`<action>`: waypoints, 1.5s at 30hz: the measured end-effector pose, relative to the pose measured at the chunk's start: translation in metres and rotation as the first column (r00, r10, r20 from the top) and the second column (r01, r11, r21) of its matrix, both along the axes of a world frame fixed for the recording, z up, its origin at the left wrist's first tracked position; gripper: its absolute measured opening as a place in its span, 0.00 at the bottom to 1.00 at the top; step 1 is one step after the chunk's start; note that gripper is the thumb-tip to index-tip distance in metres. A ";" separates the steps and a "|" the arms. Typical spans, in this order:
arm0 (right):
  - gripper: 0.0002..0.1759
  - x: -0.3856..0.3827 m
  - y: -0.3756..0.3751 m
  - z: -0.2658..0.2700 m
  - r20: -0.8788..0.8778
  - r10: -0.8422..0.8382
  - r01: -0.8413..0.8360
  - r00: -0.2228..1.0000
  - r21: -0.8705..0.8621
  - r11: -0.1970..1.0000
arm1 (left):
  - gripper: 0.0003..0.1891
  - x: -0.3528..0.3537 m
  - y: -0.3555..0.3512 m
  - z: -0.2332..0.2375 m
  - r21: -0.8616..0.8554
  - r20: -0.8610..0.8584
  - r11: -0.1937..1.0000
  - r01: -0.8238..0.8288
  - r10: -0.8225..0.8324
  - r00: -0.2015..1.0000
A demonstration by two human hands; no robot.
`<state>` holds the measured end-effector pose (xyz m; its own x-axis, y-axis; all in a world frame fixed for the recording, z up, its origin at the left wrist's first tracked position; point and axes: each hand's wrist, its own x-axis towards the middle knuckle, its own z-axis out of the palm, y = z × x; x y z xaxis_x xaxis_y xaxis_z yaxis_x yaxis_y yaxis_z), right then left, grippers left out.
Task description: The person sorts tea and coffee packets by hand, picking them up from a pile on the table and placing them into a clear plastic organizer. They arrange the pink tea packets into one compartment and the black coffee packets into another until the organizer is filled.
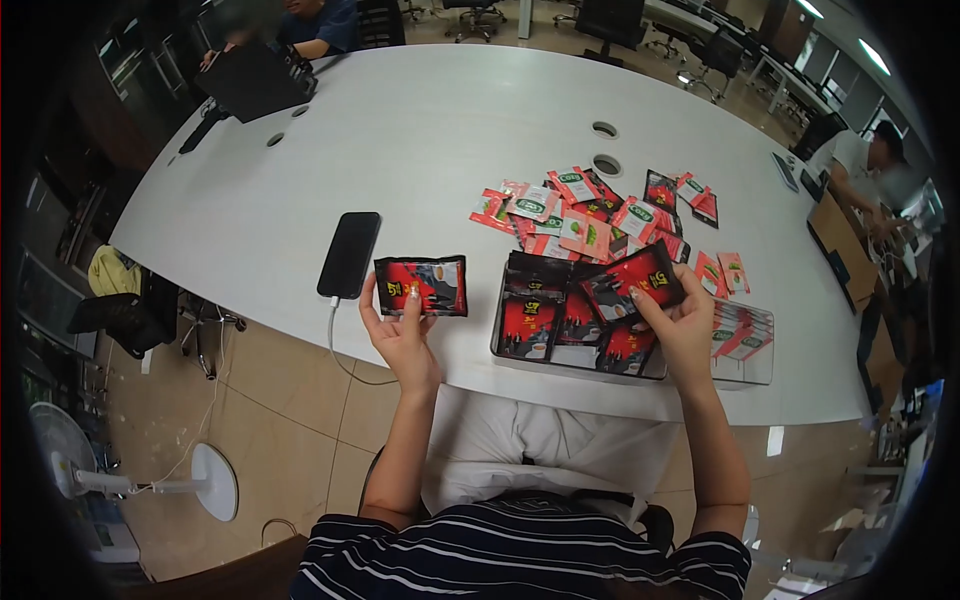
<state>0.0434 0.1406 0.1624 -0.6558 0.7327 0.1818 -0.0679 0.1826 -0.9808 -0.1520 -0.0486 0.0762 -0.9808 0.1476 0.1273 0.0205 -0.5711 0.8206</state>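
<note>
Left hand (403, 345), left of frame centre: thumb and fingers clamped on a red-and-black sachet (437, 287). Right hand (686, 325), right of centre: thumb and fingers pinch a second sachet (632, 283), tilted, over a box (590, 369) holding similar sachets. Loose sachets (583, 232) lie piled beyond the box, upper right of centre. Phone (350, 255), cable attached, lies beside the left hand.

A divided box (575, 356) stands on the tabletop (430, 150), packets (525, 325) in its compartments. Left of the box, the left grip (403, 336) holds one packet (438, 290) — farther left lies the phone (348, 255). Over the box's right half, the right grip (684, 325) holds another packet (620, 280). Behind the box spreads a heap of sachets (584, 232); just right of the box stands the sachet bin (758, 371)
</note>
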 end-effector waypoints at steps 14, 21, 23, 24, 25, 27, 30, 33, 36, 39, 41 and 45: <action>0.20 -0.013 -0.018 -0.004 0.400 -0.196 -0.308 0.895 0.874 0.376 | 0.24 -0.005 -0.001 -0.010 -0.028 0.041 0.994 0.102 -0.101 0.994; 0.17 -0.014 -0.022 -0.005 0.441 -0.375 -0.405 0.816 0.898 0.173 | 0.25 -0.005 0.001 -0.011 -0.045 0.048 0.995 0.088 -0.085 0.995; 0.24 -0.018 -0.022 -0.007 0.521 -0.460 -0.488 0.719 0.850 0.199 | 0.25 -0.006 0.001 -0.011 -0.005 0.054 0.996 0.086 -0.086 0.995; 0.29 -0.020 -0.024 -0.005 0.491 -0.443 -0.443 0.750 0.870 0.215 | 0.24 -0.007 0.000 -0.015 0.004 0.040 0.996 0.091 -0.091 0.995; 0.35 -0.023 -0.026 -0.002 0.455 -0.430 -0.398 0.780 0.890 0.220 | 0.24 -0.006 0.000 -0.015 0.007 0.050 0.996 0.084 -0.085 0.995; 0.50 -0.030 -0.026 0.004 0.428 -0.405 -0.374 0.808 0.904 0.207 | 0.23 -0.003 0.003 -0.012 0.000 0.044 0.997 0.074 -0.073 0.996; 0.63 -0.040 -0.022 0.006 0.493 -0.378 -0.440 0.783 0.870 0.223 | 0.24 -0.004 0.002 -0.009 -0.026 0.065 0.996 0.083 -0.081 0.995; 0.62 -0.040 -0.013 -0.001 0.514 -0.360 -0.462 0.779 0.858 0.226 | 0.25 -0.005 -0.001 -0.013 -0.058 0.049 0.994 0.094 -0.091 0.995; 0.61 -0.041 -0.010 -0.002 0.541 -0.348 -0.492 0.765 0.841 0.226 | 0.25 -0.002 0.005 -0.006 -0.026 0.082 0.998 0.054 -0.051 0.995; 0.62 -0.041 -0.009 -0.007 0.506 -0.361 -0.491 0.784 0.860 0.139 | 0.25 -0.003 0.003 -0.008 -0.024 0.079 0.995 0.093 -0.090 0.993; 0.63 -0.041 -0.011 -0.006 0.527 -0.362 -0.514 0.769 0.846 0.141 | 0.25 -0.004 0.003 -0.007 -0.036 0.078 0.994 0.103 -0.100 0.992; 0.62 -0.041 -0.010 -0.005 0.572 -0.343 -0.546 0.745 0.818 0.179 | 0.24 -0.004 0.001 -0.009 -0.038 0.065 0.995 0.090 -0.088 0.994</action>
<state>0.0026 0.1305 0.1574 -0.9583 0.1890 0.2143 0.2259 0.9604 0.1634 -0.1557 -0.0477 0.0670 -0.9694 0.2384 0.0580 -0.0811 -0.5345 0.8413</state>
